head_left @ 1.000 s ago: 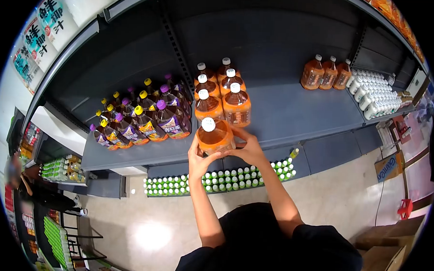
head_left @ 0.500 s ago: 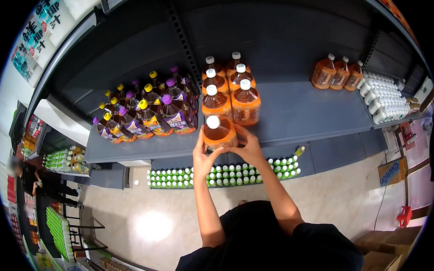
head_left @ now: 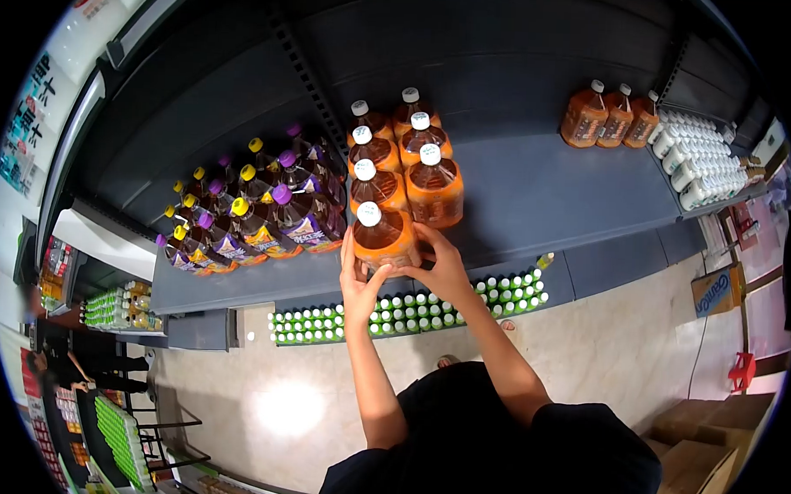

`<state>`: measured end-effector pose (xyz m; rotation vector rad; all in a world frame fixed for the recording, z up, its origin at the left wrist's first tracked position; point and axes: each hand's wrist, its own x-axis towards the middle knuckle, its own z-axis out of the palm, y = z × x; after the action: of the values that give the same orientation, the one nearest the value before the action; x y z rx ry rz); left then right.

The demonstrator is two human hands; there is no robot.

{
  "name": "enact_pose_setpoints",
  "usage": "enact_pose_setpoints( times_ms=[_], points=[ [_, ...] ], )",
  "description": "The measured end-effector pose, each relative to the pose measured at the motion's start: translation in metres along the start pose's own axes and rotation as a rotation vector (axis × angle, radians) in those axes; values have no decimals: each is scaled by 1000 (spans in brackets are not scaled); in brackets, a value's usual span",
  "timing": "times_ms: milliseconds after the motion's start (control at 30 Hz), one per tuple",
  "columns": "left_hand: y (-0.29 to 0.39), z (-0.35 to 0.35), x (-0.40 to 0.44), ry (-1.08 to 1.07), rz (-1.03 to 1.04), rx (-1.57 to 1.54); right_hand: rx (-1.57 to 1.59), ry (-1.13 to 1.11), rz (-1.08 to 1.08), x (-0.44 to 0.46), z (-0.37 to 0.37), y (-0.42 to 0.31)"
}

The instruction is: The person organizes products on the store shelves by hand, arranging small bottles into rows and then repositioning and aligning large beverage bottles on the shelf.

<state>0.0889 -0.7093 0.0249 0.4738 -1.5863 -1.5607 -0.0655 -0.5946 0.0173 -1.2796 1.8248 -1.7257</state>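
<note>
Both my hands are wrapped around a large orange-labelled drink bottle point(head_left: 385, 240) with a white cap, at the front edge of the dark grey shelf point(head_left: 519, 199). My left hand point(head_left: 358, 280) grips its left side, and my right hand point(head_left: 436, 264) grips its right side. The bottle stands upright at the front of the left column of matching orange bottles point(head_left: 380, 190). Another column of such bottles point(head_left: 435, 192) is beside it on the right. Whether its base rests fully on the shelf is hidden by my hands.
Dark drink bottles with purple and yellow caps point(head_left: 261, 225) stand left on the shelf. Further right are three orange bottles point(head_left: 585, 119) and white bottles point(head_left: 686, 166). Green white-capped bottles point(head_left: 411, 313) line the level below. A cardboard box point(head_left: 716, 291) and a person point(head_left: 86, 367) are farther off.
The held bottle has moved back against the left column, closer in line with it. My hands went with it. The view has shifted slightly.
</note>
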Motion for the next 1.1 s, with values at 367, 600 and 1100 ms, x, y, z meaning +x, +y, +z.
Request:
enact_pose_setpoints(
  times_ms=[367,600,1100],
  points=[
    [-7,3,-2,-17,-14,-54,-156,11,-85,2,-3,-3],
    [-6,13,-9,20,29,-24,-107,-3,-58,-2,-5,-5],
    [-13,42,0,205,188,-64,-44,-52,14,0,-2,-4]
  ],
)
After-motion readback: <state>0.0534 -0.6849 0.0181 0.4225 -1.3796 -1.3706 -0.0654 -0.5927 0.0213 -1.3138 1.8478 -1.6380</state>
